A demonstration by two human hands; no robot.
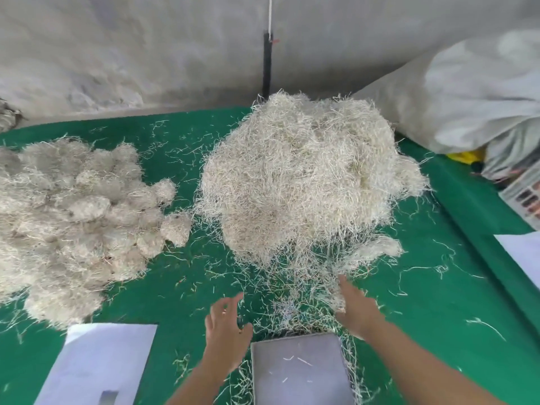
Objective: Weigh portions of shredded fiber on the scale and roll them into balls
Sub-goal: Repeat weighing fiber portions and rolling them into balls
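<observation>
Now both hands are out over the green table, just past the scale. Left hand hovers with fingers spread and lightly bent, holding nothing, a ring showing on one finger. Right hand reaches forward, fingers straight and close together, the tips pushed into a thin tuft of fiber at the near edge of the big pile; whether any strands are pinched, I can't tell.

That pile of loose shredded fiber sits in the middle of the table, tall and fluffy, with stray strands trailing toward the hands. Off to the left lies the heap of balls, many rolled lumps packed together, a couple sitting apart at its right edge, near the pile but not touching it.

Down at the bottom, between the two forearms, is the scale, its grey plate carrying only a few loose strands. A white sheet lies to its left on the green cloth. Another white sheet shows at the right edge. Up in the right corner, a big pale sack leans against the grey wall.
</observation>
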